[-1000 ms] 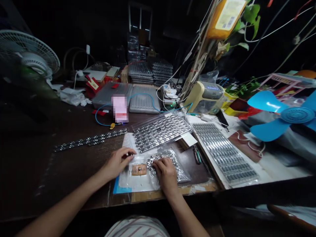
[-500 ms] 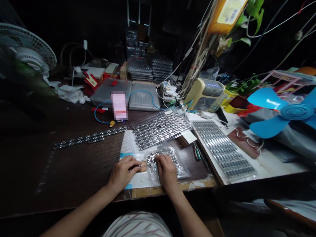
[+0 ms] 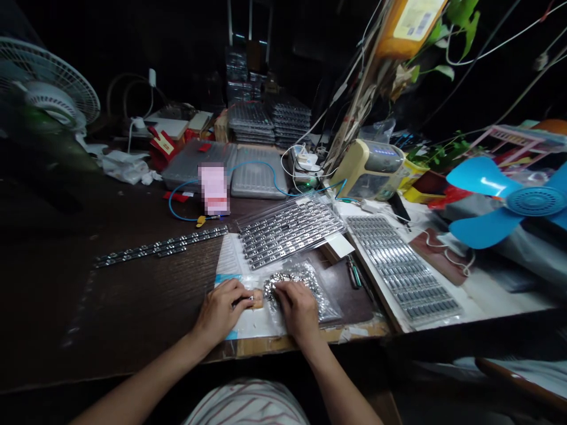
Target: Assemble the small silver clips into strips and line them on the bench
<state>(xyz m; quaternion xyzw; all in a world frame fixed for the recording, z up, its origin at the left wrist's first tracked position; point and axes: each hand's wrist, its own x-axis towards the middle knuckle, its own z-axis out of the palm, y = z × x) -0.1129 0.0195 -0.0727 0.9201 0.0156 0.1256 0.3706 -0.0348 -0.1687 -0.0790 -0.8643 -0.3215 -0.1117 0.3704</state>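
Observation:
My left hand (image 3: 222, 308) is closed in a pinch around a small metal piece, mostly hidden by the fingers, at the edge of a small orange-brown block (image 3: 257, 298). Under it lies a white sheet (image 3: 245, 326) with blue edges. My right hand (image 3: 301, 308) is held with fingertips together over a heap of small shiny metal parts (image 3: 313, 289), and what they pinch cannot be made out. The heap lies on a clear plastic bag (image 3: 331, 308). Behind the hands, a clear tray of metal strips (image 3: 287, 230) lies slanted.
Joined metal strips (image 3: 163, 245) lie on the dark table at left. A phone (image 3: 214, 190) stands behind them, screen blurred. To the right are a filled tray (image 3: 401, 265), a green-handled screwdriver (image 3: 354, 273) and a blue fan (image 3: 531, 200). Stacked trays (image 3: 250, 123) stand at the back.
My right hand's fingertips have shifted slightly left over the heap and drawn closer together. My left hand stays in place at the block.

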